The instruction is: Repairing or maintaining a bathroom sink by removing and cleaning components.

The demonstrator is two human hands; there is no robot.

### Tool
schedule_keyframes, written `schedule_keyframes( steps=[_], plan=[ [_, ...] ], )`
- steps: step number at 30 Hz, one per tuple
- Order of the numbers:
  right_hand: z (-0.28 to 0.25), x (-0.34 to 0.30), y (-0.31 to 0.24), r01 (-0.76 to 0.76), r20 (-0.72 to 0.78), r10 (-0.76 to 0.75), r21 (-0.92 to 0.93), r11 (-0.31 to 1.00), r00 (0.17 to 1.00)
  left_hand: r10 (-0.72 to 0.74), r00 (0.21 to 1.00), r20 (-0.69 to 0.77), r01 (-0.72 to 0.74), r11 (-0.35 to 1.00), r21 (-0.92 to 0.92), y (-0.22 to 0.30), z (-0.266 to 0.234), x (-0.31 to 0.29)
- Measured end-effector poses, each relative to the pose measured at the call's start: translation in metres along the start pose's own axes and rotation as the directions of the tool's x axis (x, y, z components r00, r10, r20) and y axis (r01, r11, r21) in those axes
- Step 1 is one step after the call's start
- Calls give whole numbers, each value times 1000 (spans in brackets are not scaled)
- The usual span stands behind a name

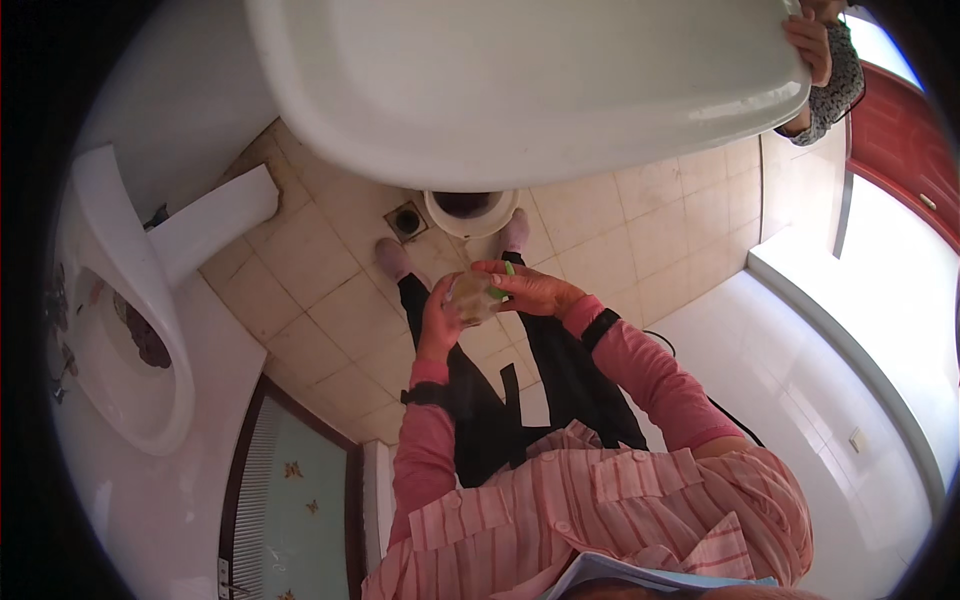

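Observation:
Low in front of me, above my legs, my left hand [436, 320] is wrapped round the side of a clear faceted cup [474, 298], which looks tilted. My right hand [540, 293] meets it from the other side, with its fingers reaching over the cup's top. Between the thumb and fingers of that hand is a small green piece [508, 268]; its kind cannot be made out. What the cup holds is blurred.
A large white rounded basin-like surface [540, 90] spans the top, with another person's hand [810, 45] on its right edge. Beneath it are a white round vessel [468, 222] and a floor drain [405, 221]. A pedestal sink [165, 400] holding dark cloth [147, 340] stands left.

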State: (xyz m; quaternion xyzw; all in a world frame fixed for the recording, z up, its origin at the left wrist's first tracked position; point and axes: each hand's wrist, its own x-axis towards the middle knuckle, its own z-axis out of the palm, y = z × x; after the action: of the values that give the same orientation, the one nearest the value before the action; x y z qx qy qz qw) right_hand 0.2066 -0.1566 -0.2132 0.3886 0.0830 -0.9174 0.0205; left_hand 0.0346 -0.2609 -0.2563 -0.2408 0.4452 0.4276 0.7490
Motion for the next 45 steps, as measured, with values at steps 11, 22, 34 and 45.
schedule_keyframes(
  steps=[11, 22, 34, 45],
  plan=[
    [14, -5, -6, 20, 31, -19, -28, 999, 999, 75, 997, 37, -75, 997, 15, -3, -7, 0],
    [23, -18, -8, 41, 8, -41, -46, 998, 999, 90, 992, 85, -87, 995, -40, -5, 3, -8],
    [30, -16, 2, 208, -21, -219, -228, 951, 976, 250, 938, 240, -267, 963, 43, -1, 7, -7],
    [45, -19, -2, 216, -60, -241, -279, 936, 969, 179, 960, 217, -161, 982, -98, 1, 0, -9]
  ],
)
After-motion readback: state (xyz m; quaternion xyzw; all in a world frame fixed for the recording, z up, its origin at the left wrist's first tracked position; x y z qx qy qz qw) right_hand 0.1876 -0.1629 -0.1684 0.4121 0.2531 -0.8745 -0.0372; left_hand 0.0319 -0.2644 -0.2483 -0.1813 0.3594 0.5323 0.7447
